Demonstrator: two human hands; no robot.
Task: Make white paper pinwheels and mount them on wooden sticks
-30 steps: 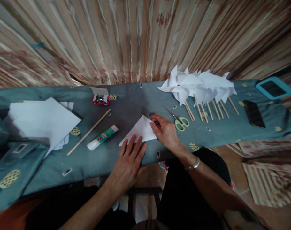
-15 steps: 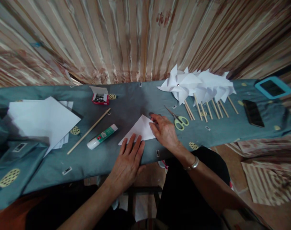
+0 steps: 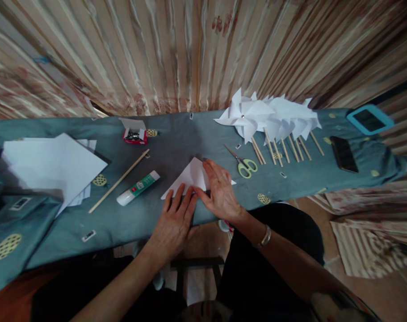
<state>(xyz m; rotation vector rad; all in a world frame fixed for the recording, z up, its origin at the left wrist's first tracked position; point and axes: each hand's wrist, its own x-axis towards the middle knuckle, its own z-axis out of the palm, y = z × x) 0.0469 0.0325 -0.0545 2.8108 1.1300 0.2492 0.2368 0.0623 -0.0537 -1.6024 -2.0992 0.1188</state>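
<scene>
A white sheet of paper [image 3: 192, 173], folded into a triangle, lies on the cloth-covered table in front of me. My left hand [image 3: 176, 219] rests on its lower left edge with the fingers spread and flat. Across the right part of the paper lies my right hand [image 3: 220, 190], its fingers stretched out and its thumb close to my left fingertips. It covers much of that side; only a small tip of paper shows beyond it. Green-handled scissors [image 3: 246, 168] lie to the right of this hand, and a glue stick [image 3: 138, 188] lies to the left of the paper.
A wooden stick [image 3: 119, 180] and a stack of white paper [image 3: 52, 165] are on the left. Behind them stands an open red box [image 3: 135, 136] of small metal pieces. Several paper pinwheels [image 3: 257, 114] on sticks, a phone [image 3: 344, 154] and a blue-framed device [image 3: 370, 120] lie on the right.
My right hand has moved from the paper's right corner toward my left hand and flattened onto the sheet. My left hand stays on the lower edge. The whole view has shifted slightly.
</scene>
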